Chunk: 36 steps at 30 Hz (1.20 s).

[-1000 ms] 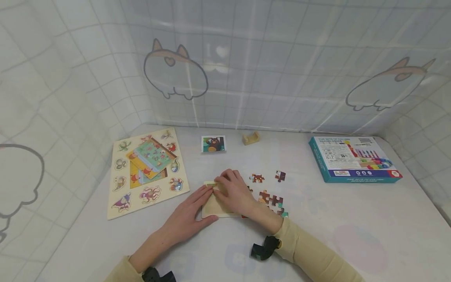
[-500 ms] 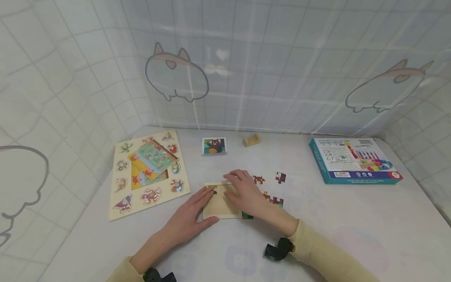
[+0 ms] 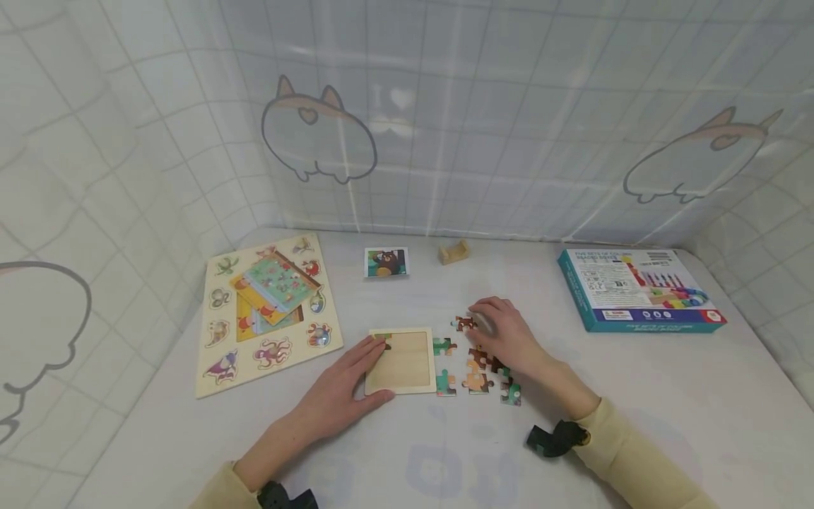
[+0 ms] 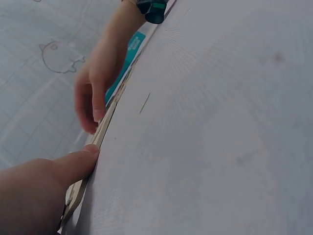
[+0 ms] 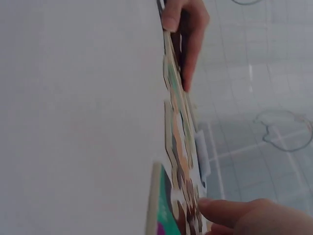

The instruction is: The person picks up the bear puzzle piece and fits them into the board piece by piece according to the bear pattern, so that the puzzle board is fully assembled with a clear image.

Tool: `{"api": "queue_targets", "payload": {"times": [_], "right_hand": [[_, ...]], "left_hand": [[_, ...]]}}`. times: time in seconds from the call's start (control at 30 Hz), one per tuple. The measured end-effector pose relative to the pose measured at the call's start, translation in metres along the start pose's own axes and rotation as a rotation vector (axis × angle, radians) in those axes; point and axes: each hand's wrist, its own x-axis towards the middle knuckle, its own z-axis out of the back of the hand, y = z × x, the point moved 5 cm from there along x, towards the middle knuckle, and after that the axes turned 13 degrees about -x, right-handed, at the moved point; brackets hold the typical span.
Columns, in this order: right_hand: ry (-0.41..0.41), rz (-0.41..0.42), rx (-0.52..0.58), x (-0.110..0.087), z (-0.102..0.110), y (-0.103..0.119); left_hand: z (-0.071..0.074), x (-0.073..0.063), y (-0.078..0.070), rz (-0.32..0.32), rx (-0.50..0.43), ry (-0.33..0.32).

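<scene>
A light wooden puzzle tray (image 3: 403, 367) lies on the table with one small green-brown puzzle piece (image 3: 387, 342) in its upper left corner. My left hand (image 3: 337, 389) rests on the tray's left side, fingers extended over the upper left and thumb against the front edge. Just right of the tray lie several loose jigsaw pieces, among them a bear-face piece (image 3: 466, 323), a green piece (image 3: 443, 346) and a tan piece (image 3: 477, 382). Over them is my right hand (image 3: 509, 339), its bent fingers and thumb spread apart beside the bear-face piece. It hides some pieces.
At the left is a wooden animal board (image 3: 210, 364) with picture cards (image 3: 280, 279) on it. A bear picture card (image 3: 386, 262) and a small wooden holder (image 3: 453, 252) stand at the back. A teal-edged box (image 3: 642, 290) lies at the right.
My right hand has moved right, off the tray's upper left to the loose pieces. The tray and the small piece in its corner are now uncovered. My left hand stays in place.
</scene>
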Motion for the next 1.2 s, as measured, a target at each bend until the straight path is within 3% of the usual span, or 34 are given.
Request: {"api": "queue_targets", "payload": {"times": [0.23,0.67,1.2], "right_hand": [[0.01,-0.001,0.01,-0.0016,-0.0003,-0.0106],[0.016,0.037,-0.033,-0.0003,-0.0016,-0.0039],[0.012,0.05,-0.032,-0.0008,-0.0003,-0.0034]], "left_hand": [[-0.0008,0.001,0.0004,0.009,-0.001,0.01],[0.0002,-0.0004,0.0022,-0.023,0.027,-0.027],[0.0007,-0.0004,0.0012,-0.005,0.03,-0.01]]}}
